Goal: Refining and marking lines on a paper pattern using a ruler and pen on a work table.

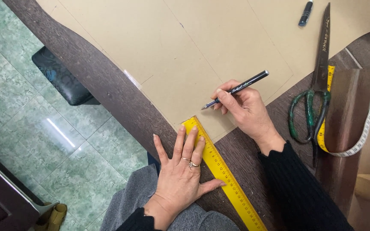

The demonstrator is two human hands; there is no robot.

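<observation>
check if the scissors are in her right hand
No, the right hand holds a black pen, while the scissors lie untouched on the table beside it.

Matt brown paper (202,51), glossy black pen (240,88), perhaps plastic yellow ruler (223,173)

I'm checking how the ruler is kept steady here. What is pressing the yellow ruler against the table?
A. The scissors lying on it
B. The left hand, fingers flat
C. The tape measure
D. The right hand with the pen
B: the left hand lies flat on the yellow ruler, while the right hand holds the black pen over the brown paper.
</observation>
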